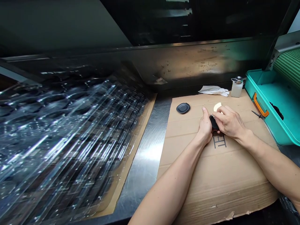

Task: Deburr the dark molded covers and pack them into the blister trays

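My left hand (205, 126) is wrapped round a small black part (213, 122), its thumb pointing up, above the cardboard sheet (187, 150). From the right, my right hand (228, 121) reaches over the same part, fingers pinched together at its upper edge. A tiny pale bit shows at those fingertips, too small to name. Just behind the right fingers is a cream-coloured round piece (217, 106), partly covered by them. To the left on the cardboard lies a black rounded-square lid-like part (183, 108).
Stacked clear plastic trays (70, 131) fill the left side. At the back are a white glove (213, 90) and a pump bottle (237, 87). Dark tweezers (257, 114) lie beside a teal bin (269, 125) with an orange handle (260, 105); a black item (277, 111) is inside.
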{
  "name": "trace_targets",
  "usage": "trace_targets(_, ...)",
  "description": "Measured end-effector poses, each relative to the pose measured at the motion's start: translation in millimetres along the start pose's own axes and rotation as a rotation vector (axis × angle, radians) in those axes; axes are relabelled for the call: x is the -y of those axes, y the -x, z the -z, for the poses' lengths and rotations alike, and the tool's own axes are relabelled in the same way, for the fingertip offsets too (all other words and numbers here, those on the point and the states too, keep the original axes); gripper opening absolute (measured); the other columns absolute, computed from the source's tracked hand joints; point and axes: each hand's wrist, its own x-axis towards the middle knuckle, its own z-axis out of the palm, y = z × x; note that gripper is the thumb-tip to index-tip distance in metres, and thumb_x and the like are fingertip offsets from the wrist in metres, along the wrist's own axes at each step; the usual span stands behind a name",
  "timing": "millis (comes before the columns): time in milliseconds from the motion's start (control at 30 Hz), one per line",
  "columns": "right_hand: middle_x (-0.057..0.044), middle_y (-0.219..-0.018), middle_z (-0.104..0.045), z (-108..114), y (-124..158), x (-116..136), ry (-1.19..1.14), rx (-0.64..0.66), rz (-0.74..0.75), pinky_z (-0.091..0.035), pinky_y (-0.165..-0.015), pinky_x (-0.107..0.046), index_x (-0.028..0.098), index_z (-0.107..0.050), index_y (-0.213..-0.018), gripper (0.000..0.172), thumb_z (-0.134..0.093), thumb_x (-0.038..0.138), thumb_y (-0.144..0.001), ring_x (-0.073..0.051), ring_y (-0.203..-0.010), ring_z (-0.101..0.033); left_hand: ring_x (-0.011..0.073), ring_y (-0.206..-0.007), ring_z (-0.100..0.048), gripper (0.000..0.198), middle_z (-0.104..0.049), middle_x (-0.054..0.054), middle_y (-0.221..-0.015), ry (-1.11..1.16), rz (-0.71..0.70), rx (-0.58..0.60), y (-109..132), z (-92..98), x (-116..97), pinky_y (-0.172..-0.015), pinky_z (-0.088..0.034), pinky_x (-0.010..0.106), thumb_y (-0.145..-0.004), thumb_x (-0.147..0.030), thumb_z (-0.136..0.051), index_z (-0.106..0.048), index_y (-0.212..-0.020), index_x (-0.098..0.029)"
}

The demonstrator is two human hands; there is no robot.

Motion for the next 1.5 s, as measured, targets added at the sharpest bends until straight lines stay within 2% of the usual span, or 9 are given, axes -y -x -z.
trace_targets(200, -0.008, -0.093, -0.065, -1.7, 2.8, 11.6, -0.426, 0.001, 0.050, -0.049, -0.077, -0.032, 0.019, -0.073, -0.105, 0.026, -0.048, 0.024, -0.102, -0.019, -0.085, -0.059, 0.0117, -0.048, -0.053, 0.074, -0.048, 0.000, -0.050, 0.148, -0.008, 0.044, 0.4, 4.1, -3.0, -0.049, -0.044, 0.023, -0.086, -0.088, -0.039, -0.048, -0.059, -0.019)
trace_targets(333, -0.005, -0.088, -0.066, 4.0, 4.3, 6.6, -0.521, 0.058, 0.140, -0.049, -0.073, -0.031, 0.020, -0.075, -0.093, 0.023, -0.052, 0.022, -0.097, -0.017, -0.080, -0.059, 0.0085, -0.040, -0.040, 0.074, -0.039, -0.002, -0.046, 0.189, 0.007, 0.078, -1.2, 9.9, -8.2, -0.042, -0.035, 0.023, -0.090, -0.086, -0.033, -0.036, -0.053, -0.022)
trace_targets(433, -0.004, -0.080, -0.067, 11.4, 3.6, -5.6, -0.492, 0.088, 0.148, -0.046, -0.068, -0.030, 0.020, -0.076, -0.085, 0.017, -0.059, 0.018, -0.088, -0.016, -0.073, -0.059, 0.0112, -0.042, -0.048, 0.074, -0.049, 0.002, -0.049, 0.140, 0.026, 0.123, -4.5, 12.7, -9.6, -0.040, -0.033, 0.024, -0.094, -0.081, -0.031, -0.048, -0.058, -0.019)
trace_targets(567, -0.004, -0.085, -0.071, 13.3, 1.3, -9.9, -0.442, -0.050, -0.028, -0.047, -0.072, -0.029, 0.019, -0.075, -0.090, 0.013, -0.062, 0.020, -0.088, -0.016, -0.076, -0.064, 0.0133, -0.043, -0.052, 0.071, -0.056, 0.004, -0.054, 0.091, 0.058, 0.200, -7.8, 12.2, -6.9, -0.039, -0.034, 0.024, -0.098, -0.076, -0.032, -0.059, -0.069, -0.017)
trace_targets(700, -0.007, -0.095, -0.073, 4.3, 1.6, 7.9, -0.460, -0.121, -0.129, -0.050, -0.079, -0.031, 0.020, -0.073, -0.095, 0.014, -0.061, 0.027, -0.095, -0.018, -0.085, -0.066, 0.0123, -0.050, -0.056, 0.062, -0.053, 0.000, -0.055, 0.141, -0.028, 0.118, -5.8, 9.9, -2.0, -0.049, -0.045, 0.023, -0.099, -0.069, -0.042, -0.055, -0.067, -0.018)
trace_targets(800, -0.007, -0.091, -0.071, 2.3, 3.4, 17.3, -0.516, -0.066, -0.044, -0.050, -0.078, -0.031, 0.021, -0.073, -0.090, 0.019, -0.057, 0.027, -0.098, -0.018, -0.084, -0.065, 0.0120, -0.055, -0.059, 0.061, -0.054, -0.001, -0.057, 0.208, -0.066, 0.064, -4.3, 11.6, -0.5, -0.059, -0.051, 0.022, -0.097, -0.069, -0.049, -0.055, -0.065, -0.017)
trace_targets(1000, -0.003, -0.083, -0.070, 15.1, 5.5, 4.8, -0.509, 0.206, 0.077, -0.046, -0.069, -0.029, 0.021, -0.078, -0.087, 0.015, -0.063, 0.021, -0.091, -0.015, -0.073, -0.062, 0.0148, -0.062, -0.065, 0.068, -0.066, 0.005, -0.066, 0.194, -0.018, 0.116, -11.0, 16.7, -2.1, -0.062, -0.053, 0.024, -0.096, -0.073, -0.047, -0.067, -0.076, -0.012)
trace_targets(1300, -0.004, -0.090, -0.073, 19.5, 0.9, -0.8, -0.456, -0.136, -0.127, -0.051, -0.075, -0.031, 0.022, -0.075, -0.088, 0.015, -0.061, 0.024, -0.093, -0.017, -0.081, -0.067, 0.0127, -0.050, -0.058, 0.065, -0.065, 0.005, -0.064, 0.177, 0.030, 0.174, -10.8, 13.9, -5.1, -0.047, -0.045, 0.023, -0.100, -0.069, -0.041, -0.063, -0.075, -0.013)
trace_targets(1500, -0.011, -0.098, -0.070, -1.6, 2.4, -0.5, -0.101, -0.038, 0.030, -0.048, -0.081, -0.036, 0.019, -0.069, -0.093, 0.025, -0.046, 0.022, -0.102, -0.023, -0.093, -0.059, 0.0080, -0.047, -0.046, 0.058, -0.050, -0.003, -0.053, 0.087, -0.178, 0.075, -4.5, 6.4, 5.8, -0.047, -0.039, 0.020, -0.093, -0.065, -0.061, -0.053, -0.060, -0.017)
